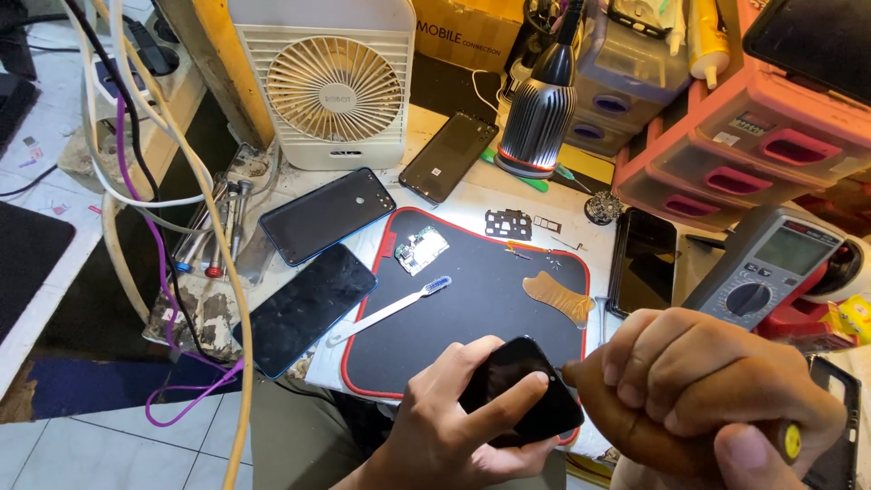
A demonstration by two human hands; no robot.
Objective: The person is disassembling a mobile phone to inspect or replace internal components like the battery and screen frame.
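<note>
- Left hand (445, 426), lower centre of frame: fingers clamped around a small black phone (519, 390), index finger (508, 404) lying across its dark face.
- Right hand (717, 386), lower right: fingers closed in a fist on a tool with a brown handle (635, 426) and yellow end cap; its tip meets the phone's right edge.
- Phone held just above the lower edge of the black mat (472, 308) with red border, centre of worktop.
- On mat: white toothbrush (390, 308), green circuit board (421, 249), tan pry card (558, 295).
- Left of mat: two dark phones lying flat (308, 308).
- Upper centre: white fan (334, 86).
- Right edge: grey multimeter (767, 268).
</note>
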